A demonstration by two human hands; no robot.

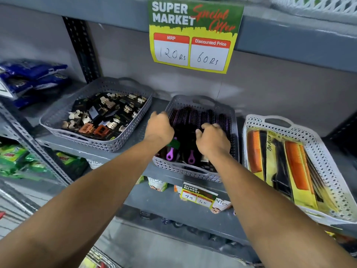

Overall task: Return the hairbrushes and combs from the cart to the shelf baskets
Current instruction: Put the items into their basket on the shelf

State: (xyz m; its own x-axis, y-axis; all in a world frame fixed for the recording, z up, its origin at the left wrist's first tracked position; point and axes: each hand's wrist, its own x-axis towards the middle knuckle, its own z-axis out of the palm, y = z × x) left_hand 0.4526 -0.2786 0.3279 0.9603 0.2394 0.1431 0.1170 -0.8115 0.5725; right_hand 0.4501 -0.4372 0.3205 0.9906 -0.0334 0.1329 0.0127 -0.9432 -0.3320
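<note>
A grey perforated basket [195, 172] in the middle of the shelf holds several black hairbrushes [188, 118] with purple bristles and purple handle loops. My left hand [159, 126] rests at the basket's left wall, fingers curled over a brush edge. Over the brushes inside the basket my right hand [212, 140] has its fingers bent onto a black brush head. To the right, a white lattice basket [328, 149] holds packaged orange and black combs [293, 163] on yellow cards.
A second grey basket [58, 122] at left holds hair claw clips. Blue packets [32, 78] lie at far left. A green and yellow price sign [195, 35] hangs from the shelf above. Lower shelves carry packets and a small price tag [198, 196].
</note>
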